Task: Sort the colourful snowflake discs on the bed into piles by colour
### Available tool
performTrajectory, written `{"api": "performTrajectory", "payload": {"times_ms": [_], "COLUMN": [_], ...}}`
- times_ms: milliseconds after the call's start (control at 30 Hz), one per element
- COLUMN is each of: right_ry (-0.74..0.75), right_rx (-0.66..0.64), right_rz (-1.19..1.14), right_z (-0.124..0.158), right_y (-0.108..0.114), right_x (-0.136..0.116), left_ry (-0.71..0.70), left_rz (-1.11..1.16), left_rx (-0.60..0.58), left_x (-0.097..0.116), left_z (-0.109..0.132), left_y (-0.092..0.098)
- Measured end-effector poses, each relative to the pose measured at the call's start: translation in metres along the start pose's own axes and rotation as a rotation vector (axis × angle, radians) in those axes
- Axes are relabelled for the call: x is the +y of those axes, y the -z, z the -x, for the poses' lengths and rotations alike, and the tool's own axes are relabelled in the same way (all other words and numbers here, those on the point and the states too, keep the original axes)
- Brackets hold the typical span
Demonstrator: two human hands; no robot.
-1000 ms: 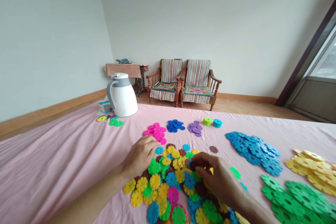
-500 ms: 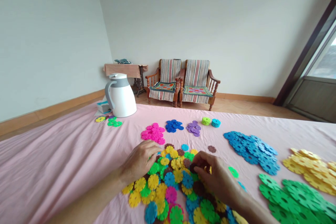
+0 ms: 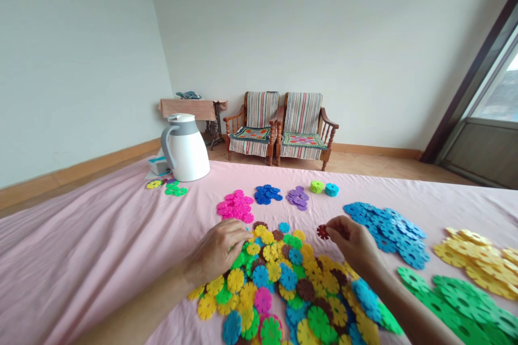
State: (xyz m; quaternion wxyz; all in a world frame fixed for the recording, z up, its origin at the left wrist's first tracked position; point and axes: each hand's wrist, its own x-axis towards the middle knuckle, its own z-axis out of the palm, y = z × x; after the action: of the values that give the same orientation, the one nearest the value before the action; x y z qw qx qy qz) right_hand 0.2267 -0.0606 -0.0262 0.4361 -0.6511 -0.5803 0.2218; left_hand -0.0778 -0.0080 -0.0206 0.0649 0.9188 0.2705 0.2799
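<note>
A mixed heap of coloured plastic snowflake discs (image 3: pixel 291 285) lies on the pink cloth (image 3: pixel 101 248) in front of me. My left hand (image 3: pixel 220 250) rests on the heap's left edge, fingers curled over green and yellow discs. My right hand (image 3: pixel 354 242) is past the heap's far right edge and pinches a dark red disc (image 3: pixel 322 232) between its fingertips, just above the cloth. Sorted piles lie around: pink discs (image 3: pixel 237 207), dark blue discs (image 3: pixel 267 194), purple discs (image 3: pixel 298 198), light blue discs (image 3: pixel 384 226), yellow discs (image 3: pixel 477 259) and green discs (image 3: pixel 457 302).
A white jug (image 3: pixel 184 148) stands at the far left of the cloth beside a small box (image 3: pixel 157 164) and a few loose discs (image 3: pixel 172 188). Two short stacks, green (image 3: pixel 317 187) and teal (image 3: pixel 332 190), sit at the far edge. Two wooden armchairs (image 3: pixel 283 126) and a side table (image 3: pixel 194 108) stand by the wall.
My right hand has lifted off the heap and moved forward and right, holding a dark red disc near where a lone one lay. The left hand has barely shifted.
</note>
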Motion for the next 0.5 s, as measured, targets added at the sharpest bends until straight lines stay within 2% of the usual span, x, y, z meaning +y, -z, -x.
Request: {"api": "performTrajectory", "payload": {"times_ms": [133, 300, 400, 500], "right_ry": [0.016, 0.216, 0.308, 0.313], "right_rx": [0.092, -0.177, -0.242, -0.274], "right_rz": [0.216, 0.206, 0.226, 0.254], "right_z": [0.0, 0.022, 0.034, 0.039], "right_y": [0.004, -0.009, -0.02, -0.026], "right_x": [-0.004, -0.034, -0.041, -0.042], "left_ry": [-0.016, -0.023, -0.019, -0.013], "left_rz": [0.026, 0.043, 0.046, 0.046], "left_rx": [0.005, 0.002, -0.013, -0.018], "left_x": [0.0, 0.003, 0.006, 0.006], "left_z": [0.001, 0.001, 0.001, 0.0], "left_y": [-0.003, -0.004, -0.004, -0.004]}}
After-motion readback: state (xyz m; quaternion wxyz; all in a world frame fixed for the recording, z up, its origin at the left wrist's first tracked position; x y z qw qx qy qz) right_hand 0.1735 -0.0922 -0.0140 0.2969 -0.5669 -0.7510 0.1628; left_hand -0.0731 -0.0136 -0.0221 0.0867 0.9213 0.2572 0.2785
